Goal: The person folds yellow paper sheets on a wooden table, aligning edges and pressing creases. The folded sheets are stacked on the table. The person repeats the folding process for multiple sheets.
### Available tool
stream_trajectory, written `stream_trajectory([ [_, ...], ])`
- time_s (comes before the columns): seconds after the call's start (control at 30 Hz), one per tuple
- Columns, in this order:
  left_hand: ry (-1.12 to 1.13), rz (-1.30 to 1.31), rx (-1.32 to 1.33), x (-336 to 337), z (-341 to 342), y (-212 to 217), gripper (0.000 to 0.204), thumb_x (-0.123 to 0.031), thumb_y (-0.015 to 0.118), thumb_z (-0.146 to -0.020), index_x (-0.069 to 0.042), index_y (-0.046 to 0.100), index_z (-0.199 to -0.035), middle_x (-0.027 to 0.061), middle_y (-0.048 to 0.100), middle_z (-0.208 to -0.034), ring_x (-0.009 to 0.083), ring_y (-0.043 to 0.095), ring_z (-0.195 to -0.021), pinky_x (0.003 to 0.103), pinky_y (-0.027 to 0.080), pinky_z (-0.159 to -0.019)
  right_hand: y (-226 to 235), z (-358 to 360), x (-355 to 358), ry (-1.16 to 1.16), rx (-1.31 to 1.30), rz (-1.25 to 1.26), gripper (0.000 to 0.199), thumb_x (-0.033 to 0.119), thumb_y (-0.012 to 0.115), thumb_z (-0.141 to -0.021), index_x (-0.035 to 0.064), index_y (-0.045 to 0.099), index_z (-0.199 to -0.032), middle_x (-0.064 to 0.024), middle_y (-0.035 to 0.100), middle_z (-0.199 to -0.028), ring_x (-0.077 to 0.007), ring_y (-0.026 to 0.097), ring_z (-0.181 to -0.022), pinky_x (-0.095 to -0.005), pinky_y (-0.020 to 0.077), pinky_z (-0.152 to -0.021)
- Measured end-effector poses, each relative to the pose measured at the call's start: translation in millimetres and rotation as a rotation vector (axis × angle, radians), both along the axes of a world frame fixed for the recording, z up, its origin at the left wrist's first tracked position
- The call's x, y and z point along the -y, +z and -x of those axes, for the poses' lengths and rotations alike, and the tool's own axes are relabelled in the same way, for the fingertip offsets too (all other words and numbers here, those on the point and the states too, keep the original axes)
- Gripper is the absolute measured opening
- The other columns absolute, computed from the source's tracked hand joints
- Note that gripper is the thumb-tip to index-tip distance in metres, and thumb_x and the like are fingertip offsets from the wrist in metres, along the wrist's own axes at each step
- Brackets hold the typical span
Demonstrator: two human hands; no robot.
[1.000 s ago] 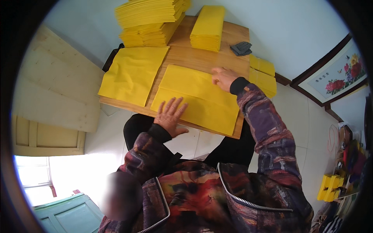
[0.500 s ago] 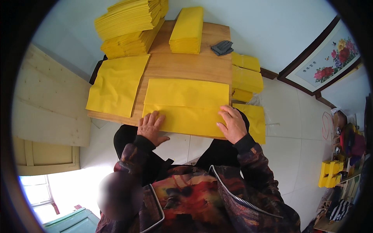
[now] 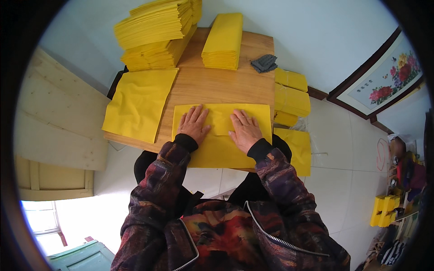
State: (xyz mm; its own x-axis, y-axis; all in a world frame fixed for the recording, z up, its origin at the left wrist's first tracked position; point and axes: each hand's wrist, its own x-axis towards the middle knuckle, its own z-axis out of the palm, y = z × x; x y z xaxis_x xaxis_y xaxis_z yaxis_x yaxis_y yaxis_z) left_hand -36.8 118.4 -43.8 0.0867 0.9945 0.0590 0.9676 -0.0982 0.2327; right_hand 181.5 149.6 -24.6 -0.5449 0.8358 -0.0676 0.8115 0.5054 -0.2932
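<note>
A yellow sheet [image 3: 221,152] of soft paper or cloth lies crosswise at the wooden table's near edge, and its front part reaches to or just past that edge. An edge or crease runs across its middle, between my hands. Pressed flat on the left part of the sheet, near its far edge, is my left hand [image 3: 193,124], fingers stretched out. My right hand [image 3: 245,130] rests the same way on the right part, fingers spread and pointing away from me. Neither hand grips anything.
Another wrinkled yellow sheet [image 3: 139,106] lies to the left. Tall stacks of folded yellow sheets [image 3: 151,29] and a narrower stack [image 3: 222,40] stand at the back, beside a dark grey crumpled cloth [image 3: 264,63]. Yellow bundles [image 3: 291,100] sit right of the wooden table [image 3: 187,81].
Both hands have moved forward and inward, from the near corners of the sheet to its far half. The whole view has shifted slightly.
</note>
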Motion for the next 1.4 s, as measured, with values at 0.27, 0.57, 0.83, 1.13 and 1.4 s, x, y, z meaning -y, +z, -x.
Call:
stream_trajectory([
  [0.27,0.076,-0.039,-0.146,8,10,-12,0.062,-0.054,0.046,-0.089,-0.029,0.032,-0.144,0.0033,0.021,-0.154,0.0295,0.015,-0.142,0.054,0.011,-0.112,-21,-46,-28,-0.201,0.104,-0.085,0.074,0.048,0.050,-0.090,0.0082,0.023,-0.146,-0.0082,0.016,-0.154,-0.0266,0.012,-0.143,-0.0495,0.0111,-0.114],
  [0.57,0.154,0.065,-0.140,14,25,-7,0.073,-0.062,0.047,-0.085,-0.029,0.026,-0.146,0.0033,0.016,-0.155,0.0293,0.011,-0.143,0.055,0.008,-0.112,1,-54,-30,-0.301,0.099,-0.104,0.069,0.042,0.052,-0.090,0.0057,0.029,-0.143,-0.0109,0.024,-0.152,-0.0291,0.019,-0.140,-0.0502,0.0175,-0.111],
  [0.83,0.141,0.067,-0.175,13,22,-2,0.075,-0.058,0.053,-0.084,-0.027,0.027,-0.146,0.0059,0.017,-0.155,0.0320,0.012,-0.142,0.054,0.013,-0.111,-16,57,-8,0.075,-0.060,-0.050,0.064,0.042,0.056,-0.087,0.0108,0.036,-0.140,-0.0091,0.027,-0.150,-0.0276,0.021,-0.140,-0.0534,0.0169,-0.111],
  [1.13,0.146,0.081,-0.093,15,27,-4,0.077,-0.058,0.056,-0.081,-0.027,0.028,-0.146,0.0060,0.016,-0.155,0.0321,0.011,-0.143,0.052,0.012,-0.111,-12,-84,-19,-0.197,-0.048,-0.163,0.067,0.039,0.058,-0.086,0.0039,0.035,-0.138,-0.0136,0.030,-0.147,-0.0305,0.023,-0.138,-0.0491,0.0168,-0.111],
  [1.4,-0.224,-0.027,-0.006,113,31,24,0.076,-0.045,0.072,-0.071,-0.019,0.042,-0.136,0.0109,0.039,-0.138,0.0324,0.036,-0.128,0.050,0.029,-0.103,21,-113,64,0.129,-0.205,-0.037,0.076,0.036,0.077,-0.068,0.0019,0.044,-0.128,-0.0147,0.042,-0.135,-0.0330,0.037,-0.128,-0.0470,0.0300,-0.105],
])
